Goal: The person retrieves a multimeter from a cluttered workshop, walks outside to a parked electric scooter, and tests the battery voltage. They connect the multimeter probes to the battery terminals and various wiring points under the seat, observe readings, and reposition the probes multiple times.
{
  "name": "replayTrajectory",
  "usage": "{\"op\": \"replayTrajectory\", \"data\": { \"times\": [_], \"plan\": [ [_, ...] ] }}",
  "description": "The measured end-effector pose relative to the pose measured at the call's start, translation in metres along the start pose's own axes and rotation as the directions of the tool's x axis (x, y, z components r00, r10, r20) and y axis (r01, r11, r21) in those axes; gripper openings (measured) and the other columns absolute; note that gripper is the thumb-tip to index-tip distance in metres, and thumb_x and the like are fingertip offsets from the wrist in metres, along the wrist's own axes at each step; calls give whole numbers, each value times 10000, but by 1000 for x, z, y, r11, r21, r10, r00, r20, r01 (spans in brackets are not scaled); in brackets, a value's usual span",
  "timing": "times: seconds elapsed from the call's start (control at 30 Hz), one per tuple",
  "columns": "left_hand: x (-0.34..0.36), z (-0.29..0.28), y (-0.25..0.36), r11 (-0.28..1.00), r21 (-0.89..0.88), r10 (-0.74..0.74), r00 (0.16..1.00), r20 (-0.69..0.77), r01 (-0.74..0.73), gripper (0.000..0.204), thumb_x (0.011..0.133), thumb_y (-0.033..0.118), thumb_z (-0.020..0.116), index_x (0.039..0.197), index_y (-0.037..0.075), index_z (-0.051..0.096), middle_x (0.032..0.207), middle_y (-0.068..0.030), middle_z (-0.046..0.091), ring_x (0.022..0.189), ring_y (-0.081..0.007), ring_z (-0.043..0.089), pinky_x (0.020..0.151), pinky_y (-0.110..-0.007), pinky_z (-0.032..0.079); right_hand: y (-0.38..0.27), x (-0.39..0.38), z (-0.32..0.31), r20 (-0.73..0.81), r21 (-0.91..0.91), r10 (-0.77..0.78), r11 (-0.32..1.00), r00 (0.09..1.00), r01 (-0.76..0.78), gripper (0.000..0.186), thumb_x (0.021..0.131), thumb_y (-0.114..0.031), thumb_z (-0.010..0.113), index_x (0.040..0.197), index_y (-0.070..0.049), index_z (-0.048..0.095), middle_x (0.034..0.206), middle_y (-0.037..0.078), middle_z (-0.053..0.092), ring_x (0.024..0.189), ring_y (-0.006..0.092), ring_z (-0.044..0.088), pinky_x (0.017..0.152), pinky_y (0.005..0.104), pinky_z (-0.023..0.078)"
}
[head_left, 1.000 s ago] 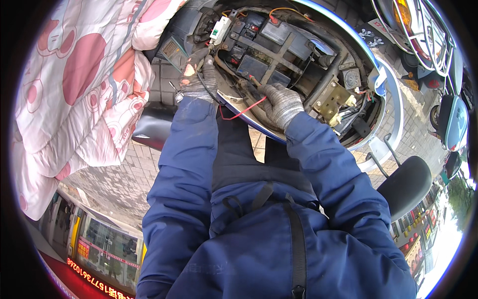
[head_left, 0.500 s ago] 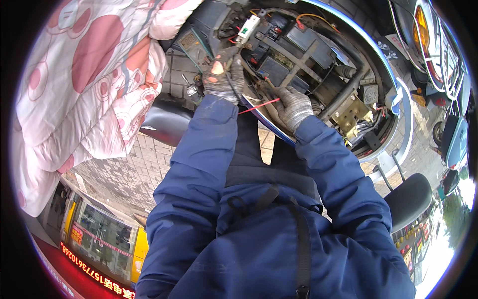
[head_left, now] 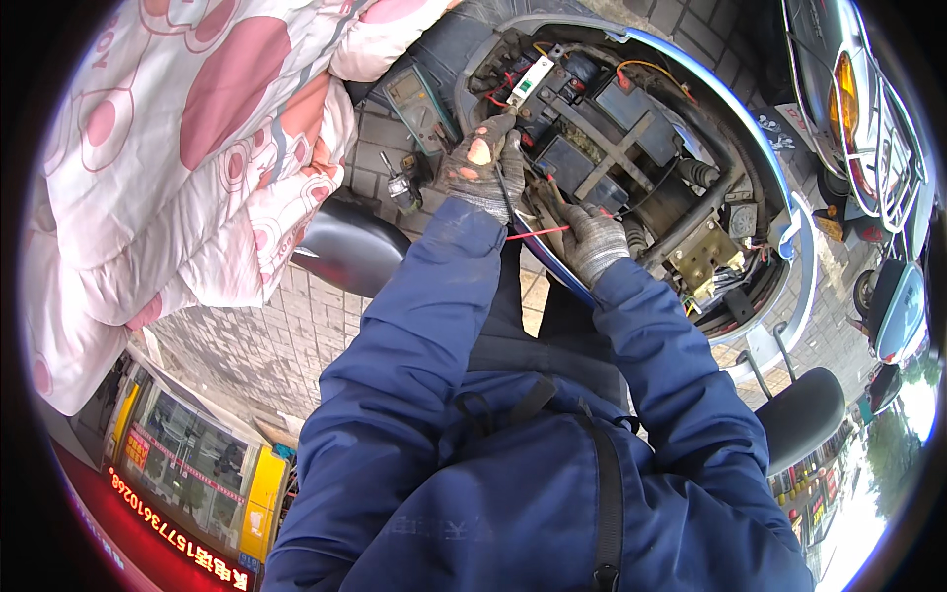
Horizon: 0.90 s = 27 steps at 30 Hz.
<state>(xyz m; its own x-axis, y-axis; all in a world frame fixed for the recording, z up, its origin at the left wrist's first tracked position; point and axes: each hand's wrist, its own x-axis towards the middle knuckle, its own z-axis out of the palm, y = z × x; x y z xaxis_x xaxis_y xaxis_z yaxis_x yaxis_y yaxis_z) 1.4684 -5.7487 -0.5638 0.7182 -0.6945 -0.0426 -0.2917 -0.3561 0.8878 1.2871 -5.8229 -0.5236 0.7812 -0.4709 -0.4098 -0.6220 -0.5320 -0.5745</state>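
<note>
My left hand, in a worn grey glove torn open at the fingers, grips a black cable just below a white switch breaker in an open scooter compartment. My right hand, also gloved, is closed on wiring at the compartment's near edge, with a thin red wire running to it from the left. Dark batteries sit beyond both hands under crossed metal straps. A brass-coloured metal plate with connectors lies to the right of my right hand.
A pink-patterned quilt drapes at left, beside a black seat, a teal-edged case and a metal tool on the paving. Other parked scooters line the right. A shopfront appears at the lower left.
The compartment and both hands appear further right and lower as the view shifts. My right fingers have moved slightly along the wiring, and the red wire's loop has straightened into a line.
</note>
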Motion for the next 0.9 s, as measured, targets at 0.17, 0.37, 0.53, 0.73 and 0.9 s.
{"op": "replayTrajectory", "data": {
  "times": [0.17,0.37,0.53,0.73,0.9],
  "plan": [
    [2,0,-2,999,53,-6,1000,-18,6,311,817,24,604,1128,49,611,1024,-128,662,924,-259,648,810,-322,513,-1,-1,1,30,13,42,999,999,-42,266,769,-101,620,1028,-51,649,859,161,625,771,380,618,658,459,503],
    [4,0,-1,1000,4,-14,1000,-23,15,276,832,109,624,1108,101,619,965,-111,667,876,-295,654,772,-364,519,2,-2,3,10,29,33,999,999,-33,286,753,-70,611,1036,-60,646,870,157,629,772,382,619,662,455,507],
    [6,-3,0,990,133,-55,998,14,53,262,846,195,620,1102,138,612,919,-75,664,812,-293,651,711,-382,515,3,0,1,-13,39,21,999,1000,-21,304,744,-61,607,1046,-73,647,886,156,634,785,379,623,668,450,510],
    [10,-10,2,987,154,-64,995,78,51,263,896,144,579,1126,15,593,1024,-124,637,881,-219,631,817,-316,489,3,-5,-7,32,29,88,996,996,-89,309,749,-106,597,1052,-81,647,893,163,633,787,380,620,673,461,509],
    [9,-8,-6,997,30,-76,989,129,73,259,932,126,539,1157,1,570,965,-103,645,824,-155,615,747,-275,490,12,-17,-9,-22,18,63,998,998,-62,315,741,-85,593,1050,-89,652,860,175,632,773,384,620,662,458,517]
  ]
}}
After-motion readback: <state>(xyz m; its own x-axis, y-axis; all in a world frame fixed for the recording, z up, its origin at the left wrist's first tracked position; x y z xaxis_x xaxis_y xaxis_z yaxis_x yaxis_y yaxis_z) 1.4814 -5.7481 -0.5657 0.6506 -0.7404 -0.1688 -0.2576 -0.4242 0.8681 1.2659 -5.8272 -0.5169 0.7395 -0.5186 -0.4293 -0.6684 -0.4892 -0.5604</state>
